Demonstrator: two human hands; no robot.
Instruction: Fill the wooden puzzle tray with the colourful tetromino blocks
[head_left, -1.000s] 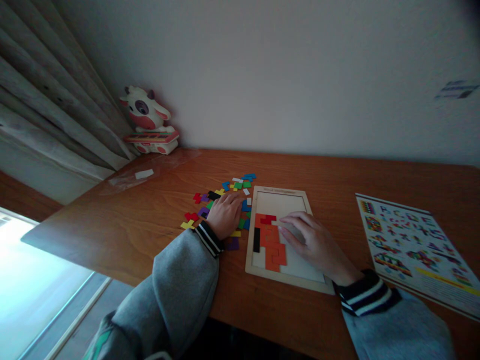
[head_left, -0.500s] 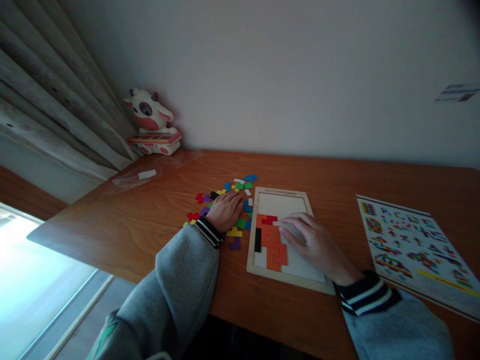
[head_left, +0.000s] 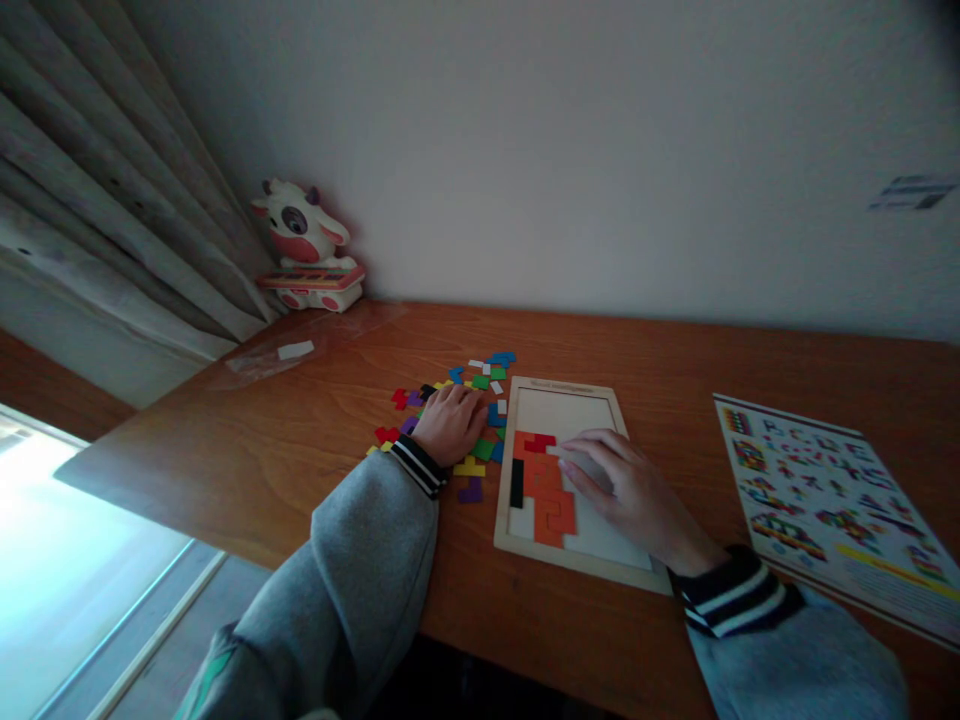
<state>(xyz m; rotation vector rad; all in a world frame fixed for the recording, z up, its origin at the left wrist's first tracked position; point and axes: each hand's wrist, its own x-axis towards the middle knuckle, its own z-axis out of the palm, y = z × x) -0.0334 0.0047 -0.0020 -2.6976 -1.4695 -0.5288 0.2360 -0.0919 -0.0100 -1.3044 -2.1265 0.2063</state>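
On the desk lies a wooden puzzle tray point(head_left: 577, 572), partly filled with orange pieces point(head_left: 545, 480), a red piece point(head_left: 538, 442) and a black piece point(head_left: 517, 483) along its left side. My right hand point(head_left: 619, 490) is over the middle of the tray, thumb and index finger close together beside the red piece; whether something small is between them I cannot make out. My left hand point(head_left: 451, 425) rests palm down with its fingers spread a little on loose coloured pieces point(head_left: 470, 467) left of the tray. It hides some of them.
A printed pattern sheet point(head_left: 832, 500) lies on the desk point(head_left: 645, 360) at the right. A toy cow point(head_left: 307, 245) with a keyboard stands at the back left, near a clear plastic bag point(head_left: 255, 365). A curtain point(head_left: 112, 190) hangs at the left.
The view has shifted very slightly. Both hands stay in nearly the same places, and the pieces in the tray look unchanged.
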